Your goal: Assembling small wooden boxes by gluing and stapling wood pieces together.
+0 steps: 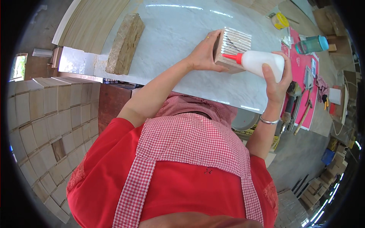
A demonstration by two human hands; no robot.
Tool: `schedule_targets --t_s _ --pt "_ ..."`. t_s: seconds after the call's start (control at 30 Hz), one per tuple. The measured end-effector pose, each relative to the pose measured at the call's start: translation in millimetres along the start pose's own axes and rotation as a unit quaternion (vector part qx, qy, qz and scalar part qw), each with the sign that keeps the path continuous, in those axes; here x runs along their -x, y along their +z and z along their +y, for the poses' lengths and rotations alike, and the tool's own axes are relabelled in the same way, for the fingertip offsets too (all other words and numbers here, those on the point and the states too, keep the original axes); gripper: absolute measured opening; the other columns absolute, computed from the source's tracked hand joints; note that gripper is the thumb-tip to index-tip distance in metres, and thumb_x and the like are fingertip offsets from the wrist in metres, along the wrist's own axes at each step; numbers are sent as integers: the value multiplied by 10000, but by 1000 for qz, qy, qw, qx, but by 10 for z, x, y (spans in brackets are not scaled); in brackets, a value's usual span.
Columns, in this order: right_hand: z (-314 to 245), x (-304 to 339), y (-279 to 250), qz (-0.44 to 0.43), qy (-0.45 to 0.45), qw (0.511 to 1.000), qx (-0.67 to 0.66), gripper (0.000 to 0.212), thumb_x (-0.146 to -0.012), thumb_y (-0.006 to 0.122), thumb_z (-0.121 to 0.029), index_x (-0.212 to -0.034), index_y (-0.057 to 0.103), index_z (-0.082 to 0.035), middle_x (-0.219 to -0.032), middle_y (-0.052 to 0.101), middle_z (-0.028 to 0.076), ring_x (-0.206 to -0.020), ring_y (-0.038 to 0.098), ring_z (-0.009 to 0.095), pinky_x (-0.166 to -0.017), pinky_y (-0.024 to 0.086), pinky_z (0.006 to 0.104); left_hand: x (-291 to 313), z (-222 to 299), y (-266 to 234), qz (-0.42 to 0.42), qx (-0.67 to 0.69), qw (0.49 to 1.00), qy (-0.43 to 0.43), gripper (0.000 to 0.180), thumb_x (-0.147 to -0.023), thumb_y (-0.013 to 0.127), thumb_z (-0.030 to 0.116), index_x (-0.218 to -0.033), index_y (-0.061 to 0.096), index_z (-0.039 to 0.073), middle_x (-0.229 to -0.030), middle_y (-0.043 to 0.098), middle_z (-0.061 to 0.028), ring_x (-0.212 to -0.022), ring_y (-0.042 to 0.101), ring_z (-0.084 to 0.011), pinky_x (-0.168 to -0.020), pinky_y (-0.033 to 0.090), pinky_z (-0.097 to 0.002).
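Observation:
My left hand [207,53] grips the left side of a small wooden box or block [235,40] that sits over the pale marbled tabletop [171,34]. Its upper face carries several parallel white lines, which look like glue on finger-joint ends. In my right hand [279,81] is a white squeeze bottle [264,62] with a red nozzle, tilted to the left. The nozzle's tip is at the lower edge of the lined face; whether it touches cannot be made out. Fingers of my right hand are wrapped round the bottle's base end.
A rough wooden block [125,43] lies on the table's left, near stacked thin boards [91,22]. On the right are a teal bottle [311,45], a yellow tape roll [280,21], a hammer [304,116] and a red sheet [300,68]. Stacked wooden boxes [53,125] rise at my left.

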State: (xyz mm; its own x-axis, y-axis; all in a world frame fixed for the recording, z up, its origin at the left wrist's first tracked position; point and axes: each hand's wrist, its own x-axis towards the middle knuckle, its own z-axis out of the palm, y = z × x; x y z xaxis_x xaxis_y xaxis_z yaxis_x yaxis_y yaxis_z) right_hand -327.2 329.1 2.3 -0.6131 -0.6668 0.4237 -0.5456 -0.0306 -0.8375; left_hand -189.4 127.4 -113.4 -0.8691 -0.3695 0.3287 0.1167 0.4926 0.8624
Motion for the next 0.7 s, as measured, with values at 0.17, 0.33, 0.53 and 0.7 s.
schedule_targets --t_s 0.17,0.33,0.53,0.7 --pt "-5 -7 -100 0 7 1000 11 438 -789 777 -169 -1141 570 -11 -1038 608 75 -933 580 157 -829 484 296 10 -1 -3 3 -2 1000 0 1223 -524 904 410 -1473 230 35 -1420 384 -213 -1324 399 -367 -1107 368 -415" --pt "40 60 -430 20 24 999 39 430 -795 769 -165 -1143 570 -9 -1041 611 78 -936 582 159 -847 480 301 14 -11 -12 6 1 1000 -2 1216 -526 905 410 -1471 235 42 -1416 390 -209 -1324 401 -366 -1104 371 -414" --pt "6 129 -535 43 34 997 47 428 -796 761 -159 -1147 569 -7 -1052 615 82 -954 583 163 -857 478 304 12 -20 -4 6 0 1000 -2 1217 -525 905 411 -1472 234 41 -1418 385 -213 -1320 406 -369 -1103 372 -409" --pt "-25 114 -184 23 20 1000 -7 431 -791 768 -163 -1140 568 -7 -1061 610 83 -963 580 162 -850 477 295 10 -10 -6 4 -9 1000 4 1220 -525 902 404 -1473 230 32 -1421 378 -219 -1318 409 -371 -1105 372 -409"
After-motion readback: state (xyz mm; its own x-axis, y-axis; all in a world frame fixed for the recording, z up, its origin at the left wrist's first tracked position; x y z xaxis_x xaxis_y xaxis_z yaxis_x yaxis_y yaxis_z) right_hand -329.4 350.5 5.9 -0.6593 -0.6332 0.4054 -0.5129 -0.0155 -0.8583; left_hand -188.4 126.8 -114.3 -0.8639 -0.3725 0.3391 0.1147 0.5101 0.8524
